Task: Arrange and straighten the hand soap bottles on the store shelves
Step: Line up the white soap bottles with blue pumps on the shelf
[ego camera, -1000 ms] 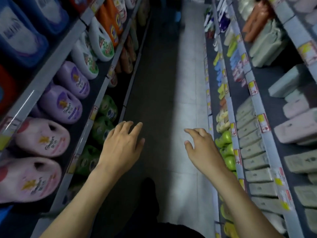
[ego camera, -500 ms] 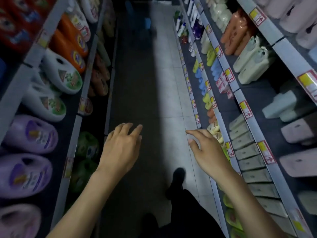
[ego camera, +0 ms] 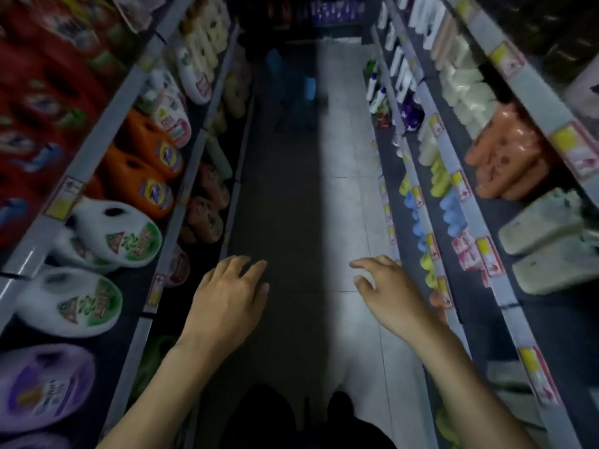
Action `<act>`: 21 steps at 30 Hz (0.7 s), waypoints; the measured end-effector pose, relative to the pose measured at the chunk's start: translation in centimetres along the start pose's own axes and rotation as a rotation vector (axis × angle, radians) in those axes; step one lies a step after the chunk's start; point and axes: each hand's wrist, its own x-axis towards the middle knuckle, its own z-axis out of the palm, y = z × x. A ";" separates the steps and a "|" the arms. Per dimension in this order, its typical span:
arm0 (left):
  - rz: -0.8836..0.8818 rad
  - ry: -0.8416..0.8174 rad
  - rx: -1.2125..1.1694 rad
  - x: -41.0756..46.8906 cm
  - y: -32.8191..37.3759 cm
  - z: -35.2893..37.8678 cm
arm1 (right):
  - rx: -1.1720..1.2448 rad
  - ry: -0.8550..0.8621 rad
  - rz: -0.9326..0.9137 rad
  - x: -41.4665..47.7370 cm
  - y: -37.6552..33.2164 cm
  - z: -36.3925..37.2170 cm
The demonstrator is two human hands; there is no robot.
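I look down a dim store aisle. My left hand [ego camera: 228, 294] hovers over the floor in mid-aisle, fingers loosely spread, holding nothing. My right hand [ego camera: 389, 290] hovers nearer the right shelves, fingers relaxed and empty, just left of the lower shelf edge [ego camera: 437, 264]. Small yellow, blue and green bottles [ego camera: 418, 218] stand in rows on the lower right shelves. Orange bottles [ego camera: 505, 153] and pale cream bottles [ego camera: 463, 92] fill the higher right shelf. Neither hand touches any bottle.
Left shelves hold large detergent jugs: white [ego camera: 116, 234], orange [ego camera: 139, 176] and purple [ego camera: 42, 387]. The tiled floor [ego camera: 350, 157] runs ahead between the racks. A blue stool-like object [ego camera: 308, 89] stands far down the aisle. My dark shoes show at the bottom.
The view has advanced down the aisle and tilted up; the shelves slid past. Both hands kept their pose in front of me, still empty.
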 end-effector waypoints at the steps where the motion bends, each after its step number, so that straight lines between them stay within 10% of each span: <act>1: -0.022 0.003 -0.005 1.7 -0.7 -0.2 | 0.012 0.004 -0.014 2.5 -0.5 -0.2; 21: 0.073 0.088 -0.072 50.5 -12.9 -5.7 | 0.057 0.129 0.041 46.3 -8.0 -8.6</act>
